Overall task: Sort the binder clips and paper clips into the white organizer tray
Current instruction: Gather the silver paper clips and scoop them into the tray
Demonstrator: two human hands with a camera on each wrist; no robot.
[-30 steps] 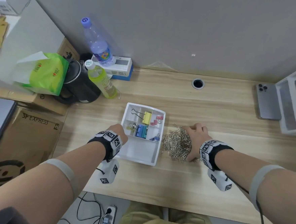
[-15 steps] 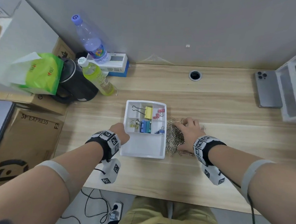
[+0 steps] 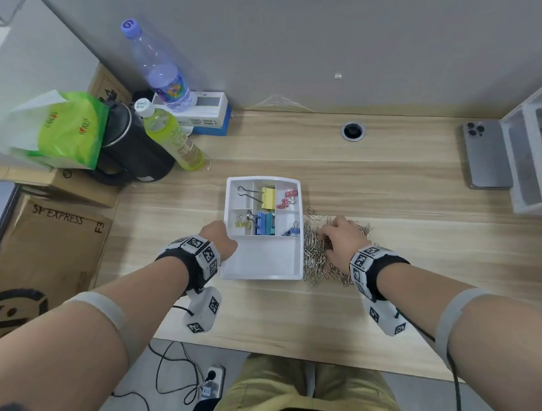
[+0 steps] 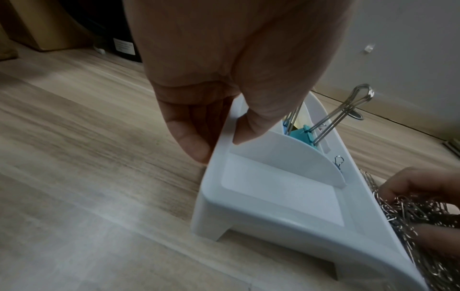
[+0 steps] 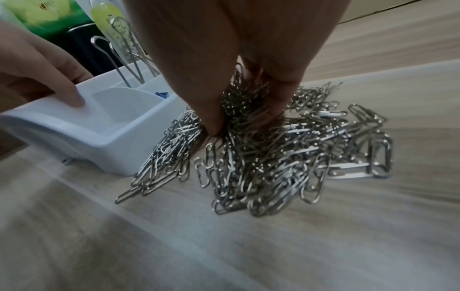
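From the head view, my left hand (image 3: 217,238) steadies the white organizer tray (image 3: 260,273); its near compartment waits empty.

Left wrist: thumb and finger pinch the tray's left wall.

Right wrist: my right hand (image 5: 239,65) clamps into the paper clip pile (image 5: 268,157) right of the tray. Next comes a lift leftward. How many clips it holds is hidden.

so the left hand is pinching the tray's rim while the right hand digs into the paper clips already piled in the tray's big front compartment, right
Not quite. The paper clips lie on the desk beside the tray, as the head and right wrist views show. The left hand does pinch the rim, and the right hand digs into them.
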